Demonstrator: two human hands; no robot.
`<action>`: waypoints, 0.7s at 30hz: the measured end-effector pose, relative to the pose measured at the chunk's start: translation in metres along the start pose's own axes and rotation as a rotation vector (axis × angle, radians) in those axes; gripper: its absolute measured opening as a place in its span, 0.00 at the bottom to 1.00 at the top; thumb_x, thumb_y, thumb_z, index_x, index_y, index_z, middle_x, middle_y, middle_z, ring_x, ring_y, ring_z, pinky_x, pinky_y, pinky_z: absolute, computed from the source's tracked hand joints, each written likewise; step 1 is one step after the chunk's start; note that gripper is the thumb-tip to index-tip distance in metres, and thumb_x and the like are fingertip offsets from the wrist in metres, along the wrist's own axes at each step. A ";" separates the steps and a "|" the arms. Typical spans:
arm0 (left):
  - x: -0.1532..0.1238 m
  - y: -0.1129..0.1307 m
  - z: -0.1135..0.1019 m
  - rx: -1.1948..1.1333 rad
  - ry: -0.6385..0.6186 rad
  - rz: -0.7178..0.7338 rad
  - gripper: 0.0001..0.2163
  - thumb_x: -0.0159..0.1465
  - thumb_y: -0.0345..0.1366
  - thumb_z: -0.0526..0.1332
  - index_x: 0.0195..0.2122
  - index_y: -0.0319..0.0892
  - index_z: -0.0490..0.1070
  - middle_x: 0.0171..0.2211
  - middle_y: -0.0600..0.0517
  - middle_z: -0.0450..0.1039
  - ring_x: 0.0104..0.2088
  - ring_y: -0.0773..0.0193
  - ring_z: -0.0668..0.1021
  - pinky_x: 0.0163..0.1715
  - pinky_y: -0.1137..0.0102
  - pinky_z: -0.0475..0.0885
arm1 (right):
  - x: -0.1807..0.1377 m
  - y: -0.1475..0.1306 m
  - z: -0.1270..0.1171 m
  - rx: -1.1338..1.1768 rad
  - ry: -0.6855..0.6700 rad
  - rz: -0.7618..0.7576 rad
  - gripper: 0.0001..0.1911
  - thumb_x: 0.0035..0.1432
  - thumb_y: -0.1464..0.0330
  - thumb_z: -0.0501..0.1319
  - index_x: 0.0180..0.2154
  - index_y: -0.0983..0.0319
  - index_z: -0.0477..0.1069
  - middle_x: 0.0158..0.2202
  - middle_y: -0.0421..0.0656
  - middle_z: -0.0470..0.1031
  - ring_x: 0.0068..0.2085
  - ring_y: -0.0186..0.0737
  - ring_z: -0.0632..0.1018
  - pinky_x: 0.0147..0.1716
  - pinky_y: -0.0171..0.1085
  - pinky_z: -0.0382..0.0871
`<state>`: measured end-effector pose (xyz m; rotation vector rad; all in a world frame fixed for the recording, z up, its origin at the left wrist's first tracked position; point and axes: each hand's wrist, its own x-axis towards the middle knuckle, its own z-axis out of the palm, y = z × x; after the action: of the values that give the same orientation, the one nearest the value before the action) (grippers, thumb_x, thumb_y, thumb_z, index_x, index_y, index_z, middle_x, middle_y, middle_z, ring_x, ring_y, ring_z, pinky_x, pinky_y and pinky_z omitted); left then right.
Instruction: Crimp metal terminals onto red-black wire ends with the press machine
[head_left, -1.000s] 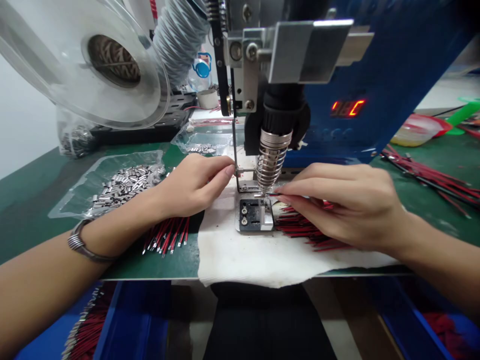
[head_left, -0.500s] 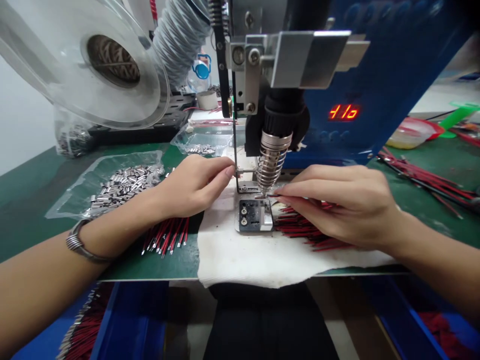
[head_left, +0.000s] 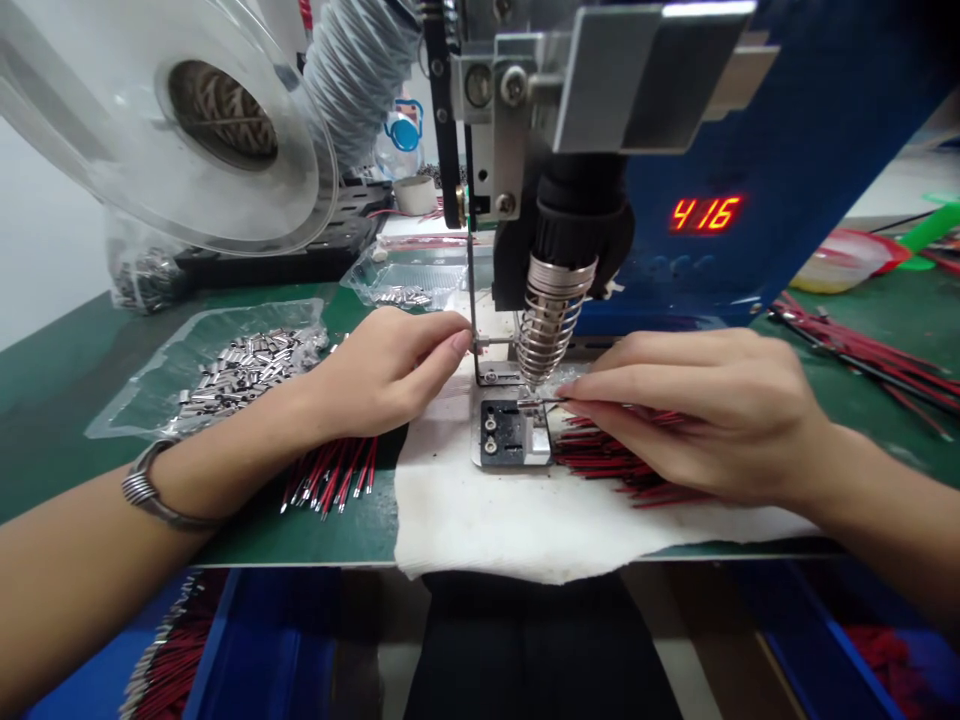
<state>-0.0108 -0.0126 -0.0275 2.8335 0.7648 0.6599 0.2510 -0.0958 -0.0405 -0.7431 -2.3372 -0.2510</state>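
My right hand [head_left: 705, 410] pinches a thin dark wire [head_left: 553, 401] between thumb and fingertips. The silvery metal end [head_left: 529, 404] of this wire lies under the tip of a soldering iron [head_left: 551, 315] wrapped in a wire spring. Just below sits a small black and silver fixture [head_left: 504, 432]. My left hand [head_left: 397, 365] is closed, thumb against fingers, at the thin upright bracket [head_left: 473, 290] left of the iron; what its fingertips hold, if anything, is hidden. Red and black wires [head_left: 607, 455] lie beneath my right hand.
Loose metal sleeves fill a clear tray [head_left: 120, 415] on the left, behind my forearm. More wires [head_left: 330, 480] lie under that arm. The blue machine [head_left: 697, 270] shows red digits. A large clear reel [head_left: 135, 130] and grey hose [head_left: 360, 80] stand upper left.
My right hand and the wire have shifted slightly right and down, the metal end now closer over the fixture. The red digits changed to 416. My left hand has stayed put.
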 end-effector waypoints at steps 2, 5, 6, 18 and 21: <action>0.000 0.000 -0.001 0.000 -0.001 -0.008 0.18 0.71 0.37 0.49 0.24 0.41 0.65 0.17 0.56 0.65 0.17 0.70 0.65 0.22 0.70 0.59 | 0.000 0.000 0.000 -0.006 0.016 0.005 0.05 0.62 0.76 0.64 0.39 0.64 0.78 0.35 0.43 0.81 0.31 0.33 0.79 0.27 0.32 0.70; 0.000 0.001 -0.001 -0.007 -0.009 -0.021 0.18 0.71 0.38 0.50 0.23 0.42 0.64 0.17 0.55 0.65 0.17 0.70 0.65 0.22 0.70 0.59 | 0.000 0.000 0.001 -0.021 0.030 0.007 0.05 0.62 0.76 0.64 0.38 0.63 0.78 0.35 0.43 0.81 0.31 0.33 0.80 0.27 0.32 0.70; 0.000 0.001 -0.001 -0.009 -0.012 -0.022 0.18 0.71 0.38 0.50 0.23 0.42 0.64 0.17 0.55 0.65 0.17 0.69 0.65 0.22 0.70 0.59 | 0.000 0.000 0.001 -0.021 0.029 0.010 0.05 0.63 0.76 0.63 0.38 0.63 0.78 0.35 0.43 0.82 0.31 0.33 0.80 0.27 0.33 0.70; -0.002 0.001 -0.001 0.192 -0.001 0.022 0.15 0.69 0.38 0.49 0.25 0.43 0.63 0.17 0.54 0.62 0.17 0.66 0.64 0.23 0.67 0.54 | 0.001 -0.002 0.003 0.000 0.016 -0.006 0.04 0.64 0.74 0.64 0.38 0.62 0.77 0.35 0.44 0.81 0.32 0.34 0.80 0.28 0.33 0.72; -0.001 0.005 -0.004 0.383 0.002 0.040 0.14 0.68 0.38 0.49 0.25 0.44 0.63 0.17 0.53 0.59 0.18 0.63 0.62 0.23 0.65 0.49 | 0.000 -0.002 0.001 -0.070 0.055 -0.028 0.01 0.63 0.72 0.65 0.37 0.61 0.76 0.34 0.42 0.81 0.31 0.34 0.79 0.27 0.33 0.71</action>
<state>-0.0107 -0.0169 -0.0233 3.1978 0.9251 0.5741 0.2496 -0.0972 -0.0411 -0.7289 -2.2979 -0.3626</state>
